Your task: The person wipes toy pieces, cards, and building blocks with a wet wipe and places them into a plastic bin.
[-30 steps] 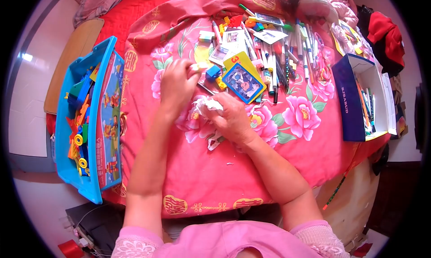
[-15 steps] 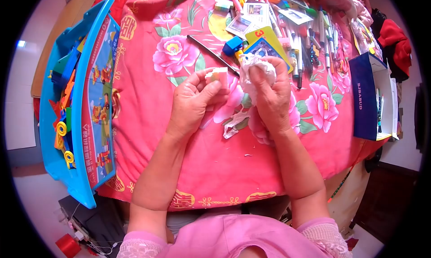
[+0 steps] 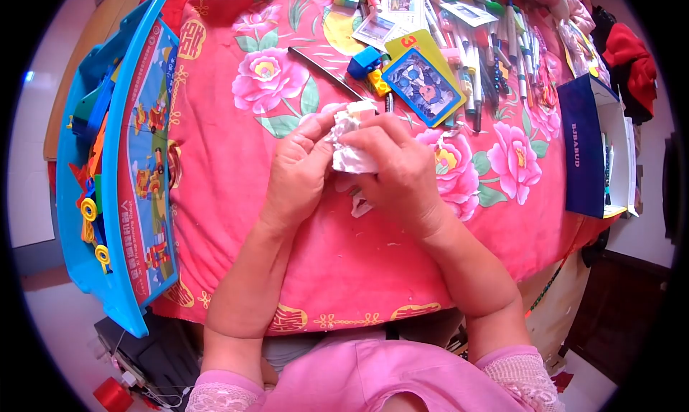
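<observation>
Tissue (image 3: 352, 159): crumpled, btwn hands, over cloth (image 3: 344, 268), against pale block (image 3: 361, 109)
L hand (image 3: 298, 164): half-closed, fingers curled at block
R hand (image 3: 403, 169): back up, fingers bent, gripping tissue
Forearms (image 3: 251, 275): reaching fwd, angled inward

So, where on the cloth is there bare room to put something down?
The pink cloth is free between the blue tub and the left forearm, and between the right forearm and the navy box. Between the forearms lie small white scraps. The far side is crowded with pens, cards and toy blocks.
</observation>
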The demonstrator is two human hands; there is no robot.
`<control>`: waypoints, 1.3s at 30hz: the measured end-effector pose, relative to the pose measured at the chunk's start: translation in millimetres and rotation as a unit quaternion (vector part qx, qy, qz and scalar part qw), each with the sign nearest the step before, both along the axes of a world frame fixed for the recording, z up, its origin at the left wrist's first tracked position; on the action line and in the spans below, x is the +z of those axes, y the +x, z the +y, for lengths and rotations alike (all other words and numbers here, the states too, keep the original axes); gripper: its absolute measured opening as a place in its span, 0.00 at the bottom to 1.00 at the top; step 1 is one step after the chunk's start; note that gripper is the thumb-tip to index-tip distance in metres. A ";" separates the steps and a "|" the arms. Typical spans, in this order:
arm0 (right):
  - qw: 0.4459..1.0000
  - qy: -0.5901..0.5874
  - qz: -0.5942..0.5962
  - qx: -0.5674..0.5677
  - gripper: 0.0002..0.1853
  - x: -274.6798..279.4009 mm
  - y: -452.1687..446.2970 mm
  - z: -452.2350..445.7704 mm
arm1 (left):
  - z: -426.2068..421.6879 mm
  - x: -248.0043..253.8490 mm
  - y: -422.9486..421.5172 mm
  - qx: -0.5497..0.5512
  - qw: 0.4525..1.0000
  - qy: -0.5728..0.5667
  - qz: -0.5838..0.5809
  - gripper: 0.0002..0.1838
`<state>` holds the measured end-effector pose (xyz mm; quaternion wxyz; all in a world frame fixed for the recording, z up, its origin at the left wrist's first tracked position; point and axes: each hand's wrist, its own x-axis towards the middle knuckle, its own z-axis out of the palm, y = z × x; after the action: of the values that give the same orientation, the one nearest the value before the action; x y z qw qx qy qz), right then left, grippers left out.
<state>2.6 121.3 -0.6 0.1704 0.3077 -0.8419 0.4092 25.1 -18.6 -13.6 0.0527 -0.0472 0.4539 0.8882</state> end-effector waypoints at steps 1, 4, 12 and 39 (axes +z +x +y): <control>1.000 0.019 -0.015 0.009 0.13 -0.2 3.1 -0.9 | -1.8 -0.5 -1.3 0.004 1.000 0.003 0.001 0.17; 0.999 -0.003 -0.021 0.040 0.16 -0.4 5.3 0.3 | -6.7 2.1 -1.4 -0.012 1.000 -0.002 0.025 0.17; 0.995 -0.094 0.035 -0.028 0.19 0.2 -11.8 6.9 | 4.9 1.5 0.9 0.034 0.996 -0.084 0.023 0.16; 0.764 -0.476 -0.434 0.033 0.08 13.2 -3.1 5.6 | -7.4 7.6 -1.4 -0.024 0.995 0.098 -0.007 0.14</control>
<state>-0.5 126.9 12.6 -0.1021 0.0037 -0.5121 0.8528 23.6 -26.0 -6.0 0.0813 -0.0376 0.3657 0.9264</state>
